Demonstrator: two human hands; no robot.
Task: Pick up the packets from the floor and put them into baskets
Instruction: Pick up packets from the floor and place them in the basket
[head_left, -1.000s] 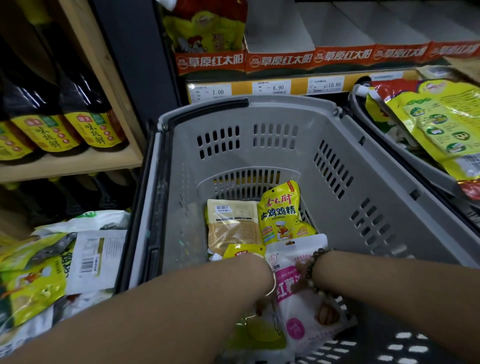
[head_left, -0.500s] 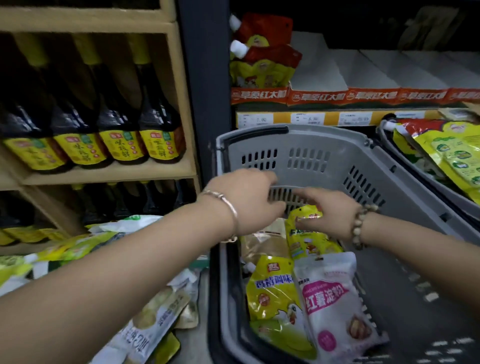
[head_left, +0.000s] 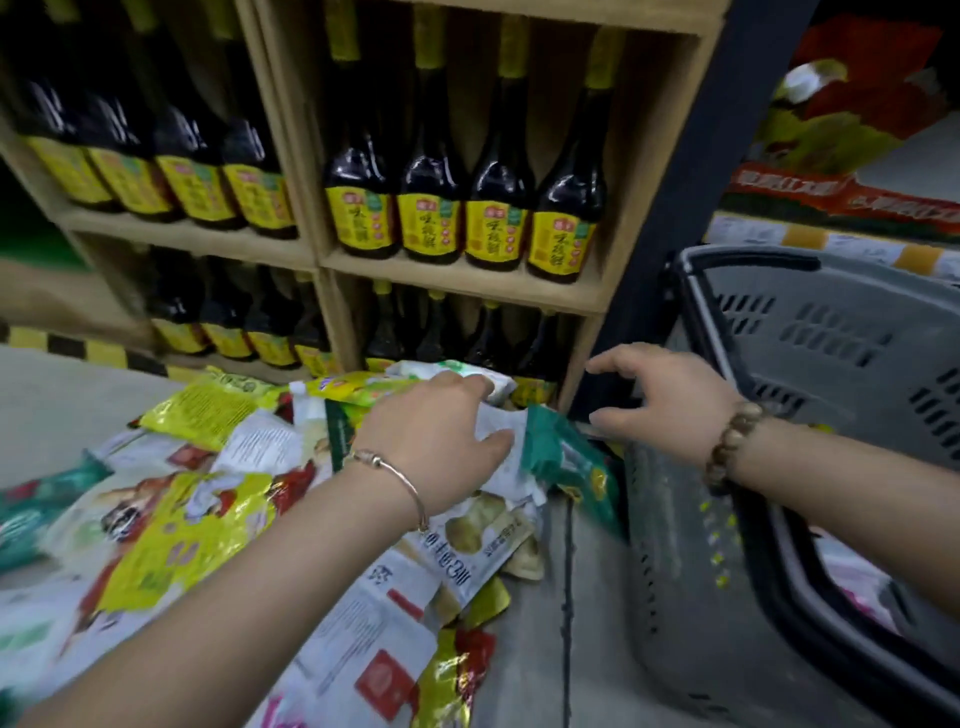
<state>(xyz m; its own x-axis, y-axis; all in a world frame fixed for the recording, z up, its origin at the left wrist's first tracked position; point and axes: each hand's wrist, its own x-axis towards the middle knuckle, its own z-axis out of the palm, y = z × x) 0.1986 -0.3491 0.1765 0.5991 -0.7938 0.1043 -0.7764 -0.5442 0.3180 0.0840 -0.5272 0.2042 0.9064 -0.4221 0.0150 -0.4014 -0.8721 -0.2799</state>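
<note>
Several packets (head_left: 197, 519) lie heaped on the floor at the left, yellow, white, green and red. My left hand (head_left: 436, 431) rests on top of the heap, its fingers and thumb spread over a white and green packet (head_left: 556, 452) that tilts up against the basket. No grip on it shows. My right hand (head_left: 665, 400) hovers with fingers spread and nothing in it, just left of the grey plastic basket (head_left: 831, 322), which stands on the floor at the right. A bit of a pink and white packet (head_left: 852, 582) shows inside the basket.
A wooden shelf (head_left: 457, 280) with dark bottles (head_left: 498, 208) stands right behind the heap. A dark upright post (head_left: 691, 208) separates it from a shelf of red and yellow packs (head_left: 841, 119). Bare grey floor (head_left: 62, 405) lies at the far left.
Both hands have left the inside of the basket and swung left to the heap on the floor. My view turned left with them, so the basket now sits at the right edge.
</note>
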